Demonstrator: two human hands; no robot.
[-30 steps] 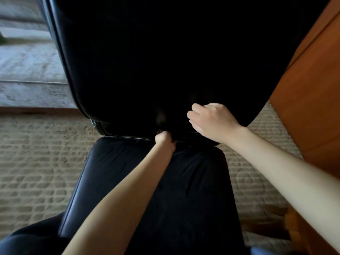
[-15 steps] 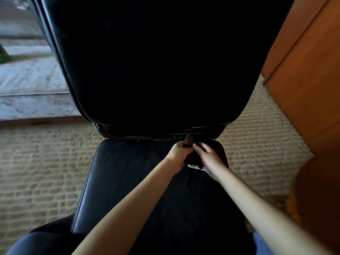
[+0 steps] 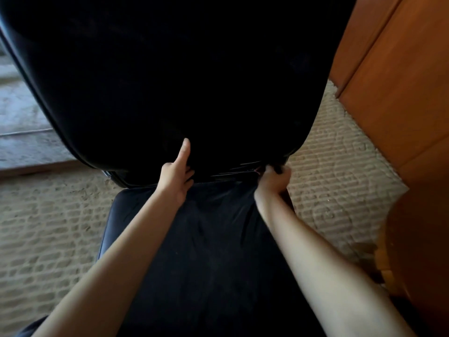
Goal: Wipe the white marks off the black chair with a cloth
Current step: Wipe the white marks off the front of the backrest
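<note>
A: Nearest us, two bare forearms run out over the seat [image 3: 213, 251] of the black chair [image 3: 170, 69], which fills the middle of the view and stands on a pale woven rug [image 3: 48, 227].

B: The seat looks soft, padded. I'd guess it gives under a push, so a wipe there wants light pressure.

A: Further out, the left hand [image 3: 175, 177] sits at the crease where seat meets backrest [image 3: 170, 81]. One finger [image 3: 184, 152] stretches up, resting on the backrest; the others curl at the base. It's holding nothing that I can see.

B: And the right?

A: The right hand [image 3: 273, 182] is balled up at the backrest's lower right corner, fingers closed round something small and dark, with a hint of red at its edge.

B: The cloth?

A: Probably, though it's too dark to be sure. If so, it's light and limp, and bunching it in the fist like that is the sensible hold.

B: White marks?

A: None I can make out; the backrest is nearly black in shadow.

B: How will the chair itself behave?

A: The backrest shell looks smooth and glossy at its rim, so a cloth should slide easily. It may well rock when pushed, so bracing the base with the free hand seems wise.

B: Beyond it?

A: Bare floor on the left, an orange wooden cabinet [image 3: 401, 93] to the right.
</note>
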